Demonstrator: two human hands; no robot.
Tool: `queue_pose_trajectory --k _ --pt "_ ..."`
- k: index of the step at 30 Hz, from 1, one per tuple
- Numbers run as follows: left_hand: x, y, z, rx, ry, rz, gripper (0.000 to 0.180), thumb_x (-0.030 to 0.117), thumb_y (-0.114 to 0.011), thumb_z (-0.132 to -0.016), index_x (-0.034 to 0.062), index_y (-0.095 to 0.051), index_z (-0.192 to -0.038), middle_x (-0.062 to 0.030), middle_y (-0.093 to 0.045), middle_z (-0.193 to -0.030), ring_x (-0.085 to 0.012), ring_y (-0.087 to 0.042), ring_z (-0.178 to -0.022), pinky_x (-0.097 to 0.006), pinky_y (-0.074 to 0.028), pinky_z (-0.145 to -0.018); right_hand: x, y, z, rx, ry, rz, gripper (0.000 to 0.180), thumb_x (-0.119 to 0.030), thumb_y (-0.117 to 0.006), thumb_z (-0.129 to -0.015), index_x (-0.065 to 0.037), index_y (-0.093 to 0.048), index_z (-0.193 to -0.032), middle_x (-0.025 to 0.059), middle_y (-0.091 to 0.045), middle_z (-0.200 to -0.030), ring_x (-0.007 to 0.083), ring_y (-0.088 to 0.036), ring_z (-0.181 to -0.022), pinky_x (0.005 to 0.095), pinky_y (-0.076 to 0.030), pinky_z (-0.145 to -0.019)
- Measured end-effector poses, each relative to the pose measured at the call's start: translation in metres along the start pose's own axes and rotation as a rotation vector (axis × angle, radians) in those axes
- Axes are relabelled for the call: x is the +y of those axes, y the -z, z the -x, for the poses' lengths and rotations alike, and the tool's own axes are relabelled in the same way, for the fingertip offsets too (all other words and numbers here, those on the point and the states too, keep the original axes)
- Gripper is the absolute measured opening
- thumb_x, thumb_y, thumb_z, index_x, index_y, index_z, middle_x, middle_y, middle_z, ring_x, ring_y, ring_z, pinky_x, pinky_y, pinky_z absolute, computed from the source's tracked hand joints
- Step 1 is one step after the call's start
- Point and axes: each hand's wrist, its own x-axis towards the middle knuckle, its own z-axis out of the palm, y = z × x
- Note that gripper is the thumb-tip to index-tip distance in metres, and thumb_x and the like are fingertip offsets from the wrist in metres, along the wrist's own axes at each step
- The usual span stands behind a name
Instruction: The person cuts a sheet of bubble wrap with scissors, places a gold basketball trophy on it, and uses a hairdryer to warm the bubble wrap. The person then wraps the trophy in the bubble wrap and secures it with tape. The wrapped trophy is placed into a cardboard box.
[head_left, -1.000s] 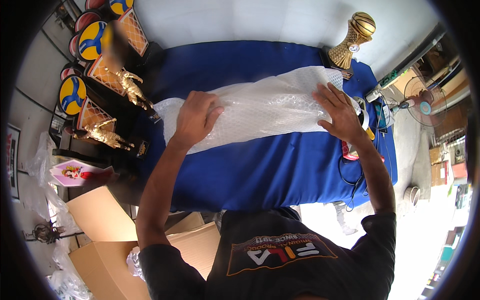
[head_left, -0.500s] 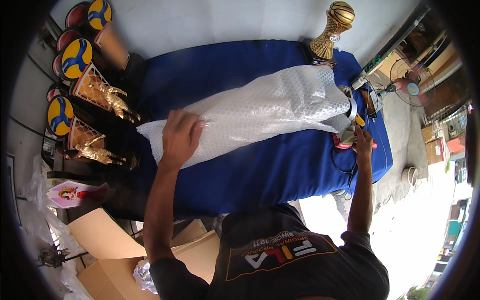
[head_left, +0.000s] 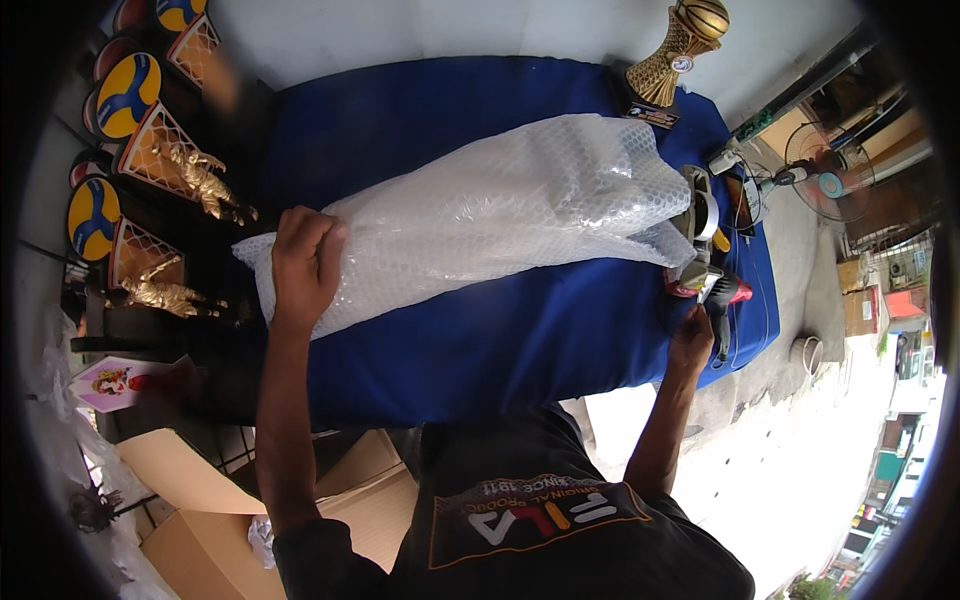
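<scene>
Head view, left to right: gold figure trophies [head_left: 190,180] with yellow-and-blue balls stand off the left end of the blue-covered table [head_left: 480,340]. On that cloth lies a long bubble-wrapped bundle [head_left: 480,215], its long axis running from lower left up to the right. The left hand [head_left: 303,265] lies flat, palm down, on the bundle's left end, fingers curled over the wrap. Beyond the bundle's right end, the right hand [head_left: 690,340] reaches a red tape dispenser [head_left: 705,285] at the table's right edge; whether it grips it I cannot tell. A gold cup trophy [head_left: 675,55] stands at the table's far right corner.
</scene>
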Motion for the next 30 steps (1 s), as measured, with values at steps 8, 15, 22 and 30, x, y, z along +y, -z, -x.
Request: queue_pose_trajectory --k 8,15,22,30 --pt "-0.003 -0.002 -0.001 0.043 0.118 0.07 0.013 0.009 -0.071 -0.086 0.0009 -0.064 -0.078 -0.0101 -0.057 -0.074 -0.026 -0.053 -0.074 -0.038 -0.044 -0.066 -0.044 -0.076 0.053 -0.377 -0.125 0.461 0.025 0.003 -0.072 -0.077 -0.006 -0.052 -0.066 0.0107 -0.066 -0.076 0.0128 -0.06 -0.063 0.0223 -0.043 -0.051" --pt "-0.003 -0.005 -0.001 0.075 0.132 0.081 0.017 0.01 -0.072 -0.086 0.0018 -0.063 -0.074 -0.008 -0.055 -0.072 -0.0248 -0.052 -0.073 -0.038 -0.043 -0.064 0.035 -0.336 0.123 -1.727 0.256 1.008 0.044 0.001 -0.085 -0.067 -0.006 -0.042 -0.059 0.0071 -0.06 -0.069 0.0099 -0.055 -0.056 0.0285 -0.039 -0.048" --pt "-0.007 -0.009 0.0 0.085 0.17 0.001 0.005 0.007 -0.068 -0.082 0.0035 -0.065 -0.079 -0.0081 -0.059 -0.077 -0.0302 -0.057 -0.078 -0.042 -0.048 -0.066 0.147 -0.432 0.186 -2.332 0.949 1.083 0.018 -0.008 -0.073 -0.067 0.0 -0.057 -0.068 0.0119 -0.057 -0.07 0.0323 -0.06 -0.07 0.046 -0.049 -0.063" --pt "-0.005 -0.008 -0.002 0.072 0.139 -0.016 0.029 0.021 -0.068 -0.09 -0.0008 -0.059 -0.073 -0.0104 -0.057 -0.074 -0.0301 -0.054 -0.071 -0.042 -0.044 -0.06 0.159 -0.468 0.153 -2.278 1.362 1.599 0.015 -0.022 -0.063 -0.076 -0.007 -0.065 -0.072 0.0051 -0.057 -0.076 0.0257 -0.055 -0.08 0.0399 -0.043 -0.064"
